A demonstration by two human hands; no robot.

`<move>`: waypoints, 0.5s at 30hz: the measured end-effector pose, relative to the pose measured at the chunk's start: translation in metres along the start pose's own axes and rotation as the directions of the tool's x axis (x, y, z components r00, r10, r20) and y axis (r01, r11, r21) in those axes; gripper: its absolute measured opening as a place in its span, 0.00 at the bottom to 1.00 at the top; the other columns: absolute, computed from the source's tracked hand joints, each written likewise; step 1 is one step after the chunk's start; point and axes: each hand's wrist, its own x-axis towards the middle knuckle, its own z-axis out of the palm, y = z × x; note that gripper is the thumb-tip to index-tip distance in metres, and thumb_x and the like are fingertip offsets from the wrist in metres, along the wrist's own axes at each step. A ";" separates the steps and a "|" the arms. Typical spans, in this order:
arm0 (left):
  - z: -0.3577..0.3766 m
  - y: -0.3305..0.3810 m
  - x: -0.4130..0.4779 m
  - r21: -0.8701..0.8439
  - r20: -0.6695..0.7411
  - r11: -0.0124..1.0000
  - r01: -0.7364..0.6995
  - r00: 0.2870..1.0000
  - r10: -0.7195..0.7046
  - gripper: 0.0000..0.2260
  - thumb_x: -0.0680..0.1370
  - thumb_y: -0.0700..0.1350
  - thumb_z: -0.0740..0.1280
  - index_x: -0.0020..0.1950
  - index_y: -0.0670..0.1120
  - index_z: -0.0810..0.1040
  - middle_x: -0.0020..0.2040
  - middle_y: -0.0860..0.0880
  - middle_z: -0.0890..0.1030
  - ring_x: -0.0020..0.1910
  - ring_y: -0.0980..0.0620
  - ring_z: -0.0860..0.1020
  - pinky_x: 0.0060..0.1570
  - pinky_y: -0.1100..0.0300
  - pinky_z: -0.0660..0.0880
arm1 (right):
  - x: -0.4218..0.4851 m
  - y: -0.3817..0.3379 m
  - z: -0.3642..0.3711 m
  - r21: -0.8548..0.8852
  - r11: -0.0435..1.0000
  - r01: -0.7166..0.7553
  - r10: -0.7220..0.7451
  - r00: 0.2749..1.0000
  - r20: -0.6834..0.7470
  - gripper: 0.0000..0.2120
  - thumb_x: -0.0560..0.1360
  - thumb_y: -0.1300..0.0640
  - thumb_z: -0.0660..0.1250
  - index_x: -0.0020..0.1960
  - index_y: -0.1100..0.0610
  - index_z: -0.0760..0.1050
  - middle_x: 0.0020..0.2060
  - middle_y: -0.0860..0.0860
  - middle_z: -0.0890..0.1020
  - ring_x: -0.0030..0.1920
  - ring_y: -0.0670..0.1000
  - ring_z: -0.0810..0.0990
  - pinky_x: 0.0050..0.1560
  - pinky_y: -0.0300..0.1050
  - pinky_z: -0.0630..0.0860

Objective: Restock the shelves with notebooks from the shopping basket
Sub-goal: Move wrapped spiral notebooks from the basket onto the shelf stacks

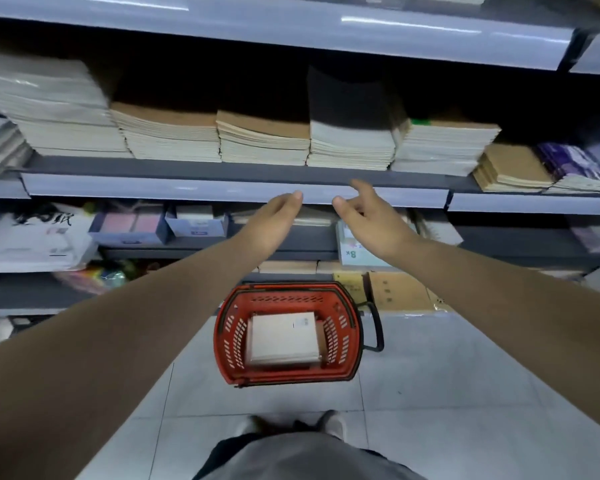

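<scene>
Both hands, left hand [274,220] and right hand [368,216], hang empty, fingers relaxed, above the red perforated plastic basket [229,341].

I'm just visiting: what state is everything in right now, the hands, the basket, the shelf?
left hand: open, empty, raised in front of the shelf edge.
right hand: open, empty, fingers loosely spread.
shopping basket: upright on the floor, holding notebooks.
notebooks: stacked flat in the basket, not yet shelved.
middle shelf: stocked with flat stacks side by side.
</scene>
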 end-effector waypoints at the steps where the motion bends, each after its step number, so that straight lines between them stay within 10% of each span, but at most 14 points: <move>1: 0.006 -0.003 0.001 0.016 0.001 1.000 0.024 1.000 -0.024 0.28 0.81 0.65 0.48 0.76 0.52 0.63 0.75 0.50 0.67 0.74 0.50 0.65 0.73 0.50 0.59 | 0.002 0.007 0.000 -0.008 1.000 -0.003 0.003 1.000 0.018 0.34 0.77 0.34 0.55 0.77 0.47 0.52 0.65 0.48 0.75 0.64 0.50 0.73 0.60 0.45 0.67; 15: 0.077 -0.094 0.004 0.251 -0.043 0.934 0.256 0.966 -0.253 0.26 0.81 0.63 0.53 0.74 0.51 0.66 0.71 0.46 0.72 0.69 0.44 0.71 0.66 0.53 0.65 | 0.006 0.138 0.043 -0.300 0.953 -0.036 0.104 0.971 0.213 0.35 0.76 0.34 0.57 0.77 0.49 0.52 0.69 0.53 0.72 0.68 0.56 0.71 0.62 0.49 0.68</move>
